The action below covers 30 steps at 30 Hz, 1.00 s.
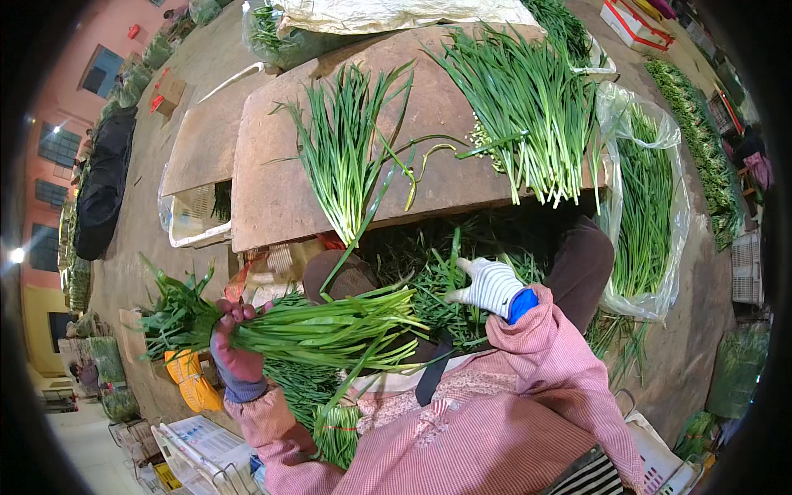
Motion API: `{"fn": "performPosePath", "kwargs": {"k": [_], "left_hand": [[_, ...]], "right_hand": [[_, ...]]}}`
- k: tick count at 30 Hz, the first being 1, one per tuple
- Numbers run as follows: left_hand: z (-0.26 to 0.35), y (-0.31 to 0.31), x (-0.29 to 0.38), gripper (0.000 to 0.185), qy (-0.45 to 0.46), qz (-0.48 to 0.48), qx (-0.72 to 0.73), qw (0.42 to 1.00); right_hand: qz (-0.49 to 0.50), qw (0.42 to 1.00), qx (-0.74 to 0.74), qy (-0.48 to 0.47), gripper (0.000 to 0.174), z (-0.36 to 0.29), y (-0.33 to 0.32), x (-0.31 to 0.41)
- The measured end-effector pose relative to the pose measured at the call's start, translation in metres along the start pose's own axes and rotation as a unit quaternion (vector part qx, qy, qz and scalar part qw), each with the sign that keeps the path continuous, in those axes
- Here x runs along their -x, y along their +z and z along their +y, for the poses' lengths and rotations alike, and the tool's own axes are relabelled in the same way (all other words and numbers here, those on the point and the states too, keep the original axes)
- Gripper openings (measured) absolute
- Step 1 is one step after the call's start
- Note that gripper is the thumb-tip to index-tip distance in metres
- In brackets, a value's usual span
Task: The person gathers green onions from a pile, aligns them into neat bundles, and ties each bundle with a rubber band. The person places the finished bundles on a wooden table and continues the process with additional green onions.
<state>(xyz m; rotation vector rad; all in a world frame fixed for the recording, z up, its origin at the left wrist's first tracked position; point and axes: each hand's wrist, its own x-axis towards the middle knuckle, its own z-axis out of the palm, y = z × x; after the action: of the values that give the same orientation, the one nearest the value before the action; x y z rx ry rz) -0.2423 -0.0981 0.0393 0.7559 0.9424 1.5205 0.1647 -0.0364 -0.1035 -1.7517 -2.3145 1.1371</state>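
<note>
My left hand (232,334), bare, grips a thick bunch of garlic chives (328,328) around its leafy side, with the pale cut ends pointing right across my lap. A few loose leaves hang out of the bunch. My right hand (495,288), in a white and grey striped glove, is over a heap of loose chive leaves (427,303) between my knees. Its thumb and forefinger are apart, and a single leaf (456,244) stands up by the forefinger. On the board (272,179) before me lie a small bunch of chives (343,161) and a larger pile (526,117).
A clear plastic bag of chives (646,210) stands to the right of the board. A white plastic crate (198,216) sits under its left side. An orange bundle (192,380) and a tied chive bunch (337,436) lie at my left. Another filled bag (281,40) stands beyond.
</note>
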Motion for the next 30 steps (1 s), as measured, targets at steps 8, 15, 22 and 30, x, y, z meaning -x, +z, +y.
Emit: {"fn": "performPosePath", "kwargs": {"k": [8, 15, 22, 30], "left_hand": [[-0.019, 0.010, -0.011, 0.020, -0.037, 0.007, 0.004, 0.999], [-0.024, -0.046, -0.007, 0.023, -0.008, 0.072, 0.085, 0.994], [-0.047, -0.074, 0.001, 0.020, 0.005, 0.161, 0.104, 0.981], [-0.049, -0.066, 0.002, 0.022, -0.016, 0.096, 0.122, 0.988]], "right_hand": [[0.020, 0.946, -0.183, -0.266, 0.035, -0.141, -0.023, -0.025], [0.210, 0.784, -0.584, -0.009, 0.032, -0.048, -0.023, 0.002], [0.069, 0.938, -0.341, -0.009, 0.082, -0.029, -0.043, -0.002], [-0.015, 0.961, -0.170, -0.219, 0.030, -0.073, 0.034, -0.057]]}}
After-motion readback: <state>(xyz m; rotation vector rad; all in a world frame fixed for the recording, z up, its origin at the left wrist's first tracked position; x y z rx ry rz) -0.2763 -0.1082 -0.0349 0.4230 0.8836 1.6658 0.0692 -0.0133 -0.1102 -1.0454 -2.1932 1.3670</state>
